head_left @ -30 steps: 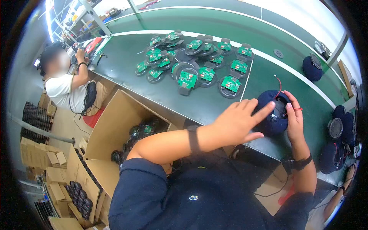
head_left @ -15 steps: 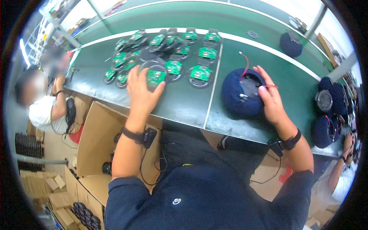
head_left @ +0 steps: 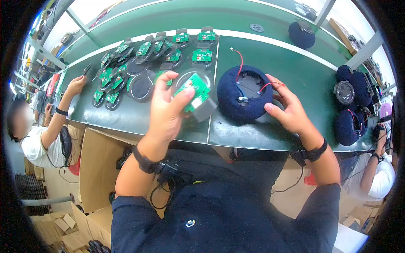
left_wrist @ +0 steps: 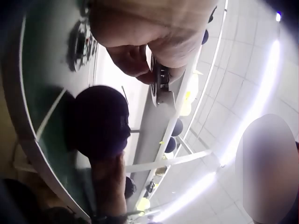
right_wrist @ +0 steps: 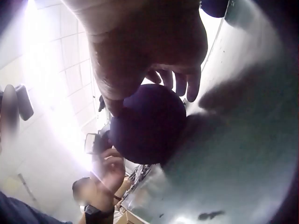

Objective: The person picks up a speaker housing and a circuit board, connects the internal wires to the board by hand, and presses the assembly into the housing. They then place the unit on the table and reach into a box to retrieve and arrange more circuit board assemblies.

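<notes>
My left hand (head_left: 166,113) pinches a round clear-rimmed cover with a green circuit board (head_left: 200,91) between thumb and fingers, above the bench. A dark grey tab sticks out from its lower edge. To the right, a round navy fabric-covered speaker shell (head_left: 228,95) sits with its black hollow facing up. One red wire stands up from its back edge; another runs over the right rim, and a small white connector lies at the front. My right hand (head_left: 292,113) holds the shell's right side, thumb at the rim. In the right wrist view the shell (right_wrist: 149,126) lies between thumb and fingers.
Several round covers with green boards (head_left: 110,80) lie clustered at left on the green bench (head_left: 253,137). More navy shells (head_left: 348,127) stand at the right end; another (head_left: 301,36) is at the back, near a grey disc (head_left: 256,28). Cardboard boxes (head_left: 99,168) stand below; people work on either side.
My left hand went from over the navy shell to the covers at left, picked up one with a circuit board, and came partway back. The right hand stayed at the shell.
</notes>
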A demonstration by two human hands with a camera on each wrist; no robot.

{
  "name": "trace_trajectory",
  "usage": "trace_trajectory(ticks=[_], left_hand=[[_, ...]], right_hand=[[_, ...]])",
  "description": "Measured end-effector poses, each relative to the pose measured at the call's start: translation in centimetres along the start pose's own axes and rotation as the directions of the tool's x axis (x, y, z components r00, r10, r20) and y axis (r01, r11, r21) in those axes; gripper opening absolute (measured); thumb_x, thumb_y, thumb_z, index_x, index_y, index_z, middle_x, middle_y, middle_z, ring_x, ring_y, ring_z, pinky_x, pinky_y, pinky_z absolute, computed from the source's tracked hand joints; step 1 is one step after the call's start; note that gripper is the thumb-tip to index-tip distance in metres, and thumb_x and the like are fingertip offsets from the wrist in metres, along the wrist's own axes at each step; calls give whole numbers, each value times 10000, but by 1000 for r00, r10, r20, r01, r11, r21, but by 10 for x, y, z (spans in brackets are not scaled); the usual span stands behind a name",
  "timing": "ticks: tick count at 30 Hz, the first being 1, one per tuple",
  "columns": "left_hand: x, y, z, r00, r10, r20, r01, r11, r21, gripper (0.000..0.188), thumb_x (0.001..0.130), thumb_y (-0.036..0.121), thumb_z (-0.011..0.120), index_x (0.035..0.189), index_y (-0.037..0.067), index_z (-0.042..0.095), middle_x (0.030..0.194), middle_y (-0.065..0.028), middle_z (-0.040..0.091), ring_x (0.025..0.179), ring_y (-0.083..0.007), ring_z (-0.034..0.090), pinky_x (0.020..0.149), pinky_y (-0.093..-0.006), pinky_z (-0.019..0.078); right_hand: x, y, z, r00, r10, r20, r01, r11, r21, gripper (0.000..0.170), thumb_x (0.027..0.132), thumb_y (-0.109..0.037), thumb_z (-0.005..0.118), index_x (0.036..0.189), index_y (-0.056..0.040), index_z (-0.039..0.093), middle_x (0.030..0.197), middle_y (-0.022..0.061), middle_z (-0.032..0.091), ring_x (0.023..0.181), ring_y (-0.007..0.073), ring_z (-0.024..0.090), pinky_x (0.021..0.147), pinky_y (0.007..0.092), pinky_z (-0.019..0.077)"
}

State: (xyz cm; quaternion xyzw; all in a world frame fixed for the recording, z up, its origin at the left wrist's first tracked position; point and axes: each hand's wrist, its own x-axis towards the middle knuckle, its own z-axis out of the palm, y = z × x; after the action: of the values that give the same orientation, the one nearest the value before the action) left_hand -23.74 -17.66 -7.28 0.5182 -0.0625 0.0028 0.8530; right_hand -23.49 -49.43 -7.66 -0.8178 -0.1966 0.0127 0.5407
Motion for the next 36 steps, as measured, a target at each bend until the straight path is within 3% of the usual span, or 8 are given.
trace_trajectory(ticks=[5, 11, 19, 23, 25, 27, 30, 36], left_hand=[[5, -19, 35, 992, -63, 107, 73, 993, -89, 586, 895, 77, 700, 1357, 76, 339, 1146, -107, 613, 1019, -164, 627, 911, -317, 513], [19, -31, 44, 999, 27, 43, -24, 998, -61, 562, 912, 87, 685, 1341, 32, 326, 1166, -112, 599, 1044, -153, 609, 893, -305, 517], [46, -20, 61, 999, 18, 27, -17, 999, -30, 586, 886, 70, 707, 1284, 71, 277, 1100, -140, 633, 970, -171, 647, 839, -302, 543], [66, -19, 68, 928, 324, 186, -345, 934, 90, 433, 869, 67, 724, 1204, 44, 452, 1186, -109, 585, 1095, -153, 573, 932, -301, 477], [69, -13, 74, 919, 310, 243, -349, 928, 134, 346, 869, 70, 726, 1144, 33, 519, 1172, -79, 571, 1103, -132, 537, 949, -292, 447], [76, -21, 73, 931, 315, 185, -315, 949, -25, 358, 875, 74, 723, 1157, 30, 508, 1119, -62, 575, 1049, -116, 545, 921, -284, 455], [76, -24, 68, 929, 350, 121, -358, 932, 58, 233, 931, 114, 658, 1109, 47, 524, 1034, -57, 620, 904, -82, 581, 815, -242, 479], [85, -32, 61, 920, 392, 16, -392, 919, 40, 349, 951, 86, 622, 1229, 70, 412, 1106, -118, 615, 963, -128, 592, 843, -278, 489]], right_hand=[[6, 9, 11, 987, 158, -26, -144, 948, 284, 913, 804, -224, 805, 1514, -21, 270, 1449, 168, 421, 1287, 254, 474, 1014, 391, 441], [-22, -9, 18, 980, -111, -166, 64, 963, -262, 716, 729, -179, 838, 1350, -53, 504, 1176, 134, 586, 1058, 252, 586, 869, 363, 487], [-7, -9, -1, 836, -534, -128, 401, 752, -523, 454, 704, -91, 810, 1137, -81, 671, 1140, 130, 628, 985, 307, 612, 843, 381, 494], [15, -28, -11, 750, -642, 159, 609, 576, -544, 386, 699, -112, 775, 1077, -169, 720, 1175, 95, 630, 1012, 289, 601, 864, 405, 488], [28, -33, -13, 664, -671, 329, 732, 494, -468, 386, 704, -130, 761, 1086, -177, 720, 1209, 76, 620, 1032, 294, 591, 873, 408, 485], [40, -36, -8, 655, -701, 282, 735, 504, -454, 381, 723, -120, 755, 1098, -177, 719, 1127, 60, 665, 947, 264, 618, 844, 384, 488], [54, -36, 4, 814, -559, 158, 577, 748, -327, 312, 799, -89, 741, 1109, -112, 719, 816, 55, 696, 699, 229, 612, 650, 350, 474], [67, -25, 13, 836, -544, 73, 548, 819, -171, 281, 819, -89, 733, 1099, -63, 721, 796, 85, 683, 659, 245, 598, 600, 350, 465]])
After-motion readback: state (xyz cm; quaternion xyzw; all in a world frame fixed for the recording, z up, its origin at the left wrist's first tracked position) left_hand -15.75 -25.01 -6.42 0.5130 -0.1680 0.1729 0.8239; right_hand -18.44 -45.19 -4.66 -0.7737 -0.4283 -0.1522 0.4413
